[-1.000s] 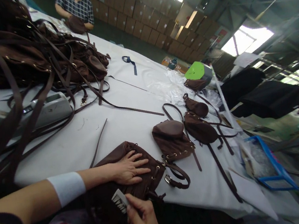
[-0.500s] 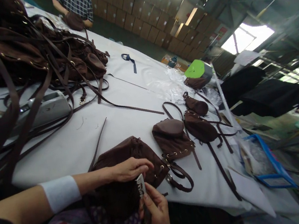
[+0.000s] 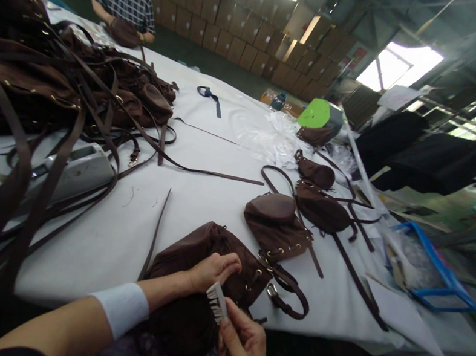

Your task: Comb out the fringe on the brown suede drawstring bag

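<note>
Since the earlier frames, the left hand [image 3: 215, 270] has gone from lying flat and spread to bunched over the brown drawstring bag [image 3: 192, 247], and the pale toothed comb [image 3: 219, 303] has come up close beside it. From the head view, the right hand [image 3: 245, 345] pinches the comb's stem between thumb and fingers, teeth turned toward the left arm. The left fingers are curled together; whether they nip any cloth I can't tell from where I stand, as the knuckles hide it.

That bag lies at the near edge of the white-covered table [image 3: 110, 237], partly over the person's lap. It looks light and limp, likely to slump if lifted by its body, so I'd take it by the firmer eyelet rim or the strap. Its skin seems smooth and matt, softly creased, with brassy round eyelets and a shiny metal buckle [image 3: 271, 291]. The comb looks stiff, narrow and easy to grip.
</note>
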Available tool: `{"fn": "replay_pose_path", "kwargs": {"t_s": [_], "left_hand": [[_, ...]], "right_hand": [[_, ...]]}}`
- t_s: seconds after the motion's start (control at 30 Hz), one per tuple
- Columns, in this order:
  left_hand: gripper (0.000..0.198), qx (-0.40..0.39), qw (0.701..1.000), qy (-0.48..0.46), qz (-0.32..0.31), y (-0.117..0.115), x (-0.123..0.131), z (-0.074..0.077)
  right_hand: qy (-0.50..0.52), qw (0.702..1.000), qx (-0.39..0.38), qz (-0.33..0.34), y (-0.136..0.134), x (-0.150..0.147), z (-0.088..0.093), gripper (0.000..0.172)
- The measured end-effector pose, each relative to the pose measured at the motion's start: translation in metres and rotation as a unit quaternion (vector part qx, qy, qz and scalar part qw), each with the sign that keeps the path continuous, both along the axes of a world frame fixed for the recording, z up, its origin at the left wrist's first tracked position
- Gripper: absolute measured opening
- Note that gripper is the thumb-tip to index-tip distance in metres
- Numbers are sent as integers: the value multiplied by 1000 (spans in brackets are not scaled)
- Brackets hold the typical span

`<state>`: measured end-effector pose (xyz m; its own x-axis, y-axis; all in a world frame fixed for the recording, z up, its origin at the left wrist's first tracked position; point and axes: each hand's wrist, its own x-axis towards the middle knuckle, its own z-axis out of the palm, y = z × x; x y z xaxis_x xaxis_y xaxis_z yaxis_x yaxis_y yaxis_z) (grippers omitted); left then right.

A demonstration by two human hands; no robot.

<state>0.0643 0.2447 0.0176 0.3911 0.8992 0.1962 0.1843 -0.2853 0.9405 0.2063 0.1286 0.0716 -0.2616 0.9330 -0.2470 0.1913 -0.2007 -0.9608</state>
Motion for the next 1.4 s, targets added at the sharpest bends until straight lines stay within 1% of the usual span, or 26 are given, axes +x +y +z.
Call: {"fn": "replay_pose_path", "kwargs": {"t_s": [0.13,0.2,0.27,0.33,0.4,0.47,0.53,0.57,0.6,0.63,0.67,0.7,0.73,0.77,0.8,0.83,0.9,1.0,1.07,1.17,1.3,1.4], "left_hand": [[26,7,998,24,54,17,3,-3],[26,11,998,42,54,20,4,-2],[27,23,997,58,36,12,2,2],[27,44,996,72,14,-9,-3,7],[23,71,994,87,-12,-40,-10,11],[16,129,982,116,-69,-73,-20,14],[12,211,953,168,-140,-99,-30,20],[11,239,939,196,-152,-106,-35,24],[11,248,932,224,-139,-109,-39,29],[10,235,935,247,-98,-107,-42,35],[10,206,939,272,-38,-101,-44,42],[15,168,939,298,31,-92,-46,47],[24,127,931,328,96,-81,-46,52],[34,87,917,361,145,-70,-46,54],[43,51,901,393,174,-59,-45,55],[49,23,888,421,184,-49,-43,53],[49,-9,877,450,169,-36,-38,44],[33,-27,885,441,143,-30,-32,28],[26,-35,896,424,131,-30,-33,22],[21,-37,918,377,116,-35,-41,22],[22,-49,945,308,104,-48,-57,26],[26,-57,965,227,118,-59,-66,27]], "right_hand": [[31,999,14,27,-13,-7,6,40],[42,999,7,-8,-8,-6,9,42],[65,994,-9,-84,5,-1,11,46],[90,983,-28,-155,21,6,6,51],[99,978,-39,-180,33,11,-4,56],[84,979,-44,-181,39,11,-19,57],[42,984,-37,-171,42,7,-31,56],[17,986,-30,-162,43,4,-35,55],[-5,988,-21,-153,43,1,-38,54],[-23,990,-11,-142,43,-2,-39,52],[-38,991,-1,-132,44,-5,-39,50],[-53,991,7,-124,44,-7,-38,47],[-70,990,15,-119,43,-8,-37,45],[-88,989,24,-117,43,-9,-37,43],[-108,987,32,-117,42,-9,-37,42],[-127,984,40,-118,41,-9,-37,40],[-155,979,54,-118,39,-9,-40,38],[-173,976,65,-117,38,-8,-43,37],[-172,976,68,-119,39,-8,-44,37],[-160,978,59,-123,41,-8,-45,39],[-124,984,30,-121,44,-5,-44,44],[-98,987,26,-123,51,-4,-39,48]]}}
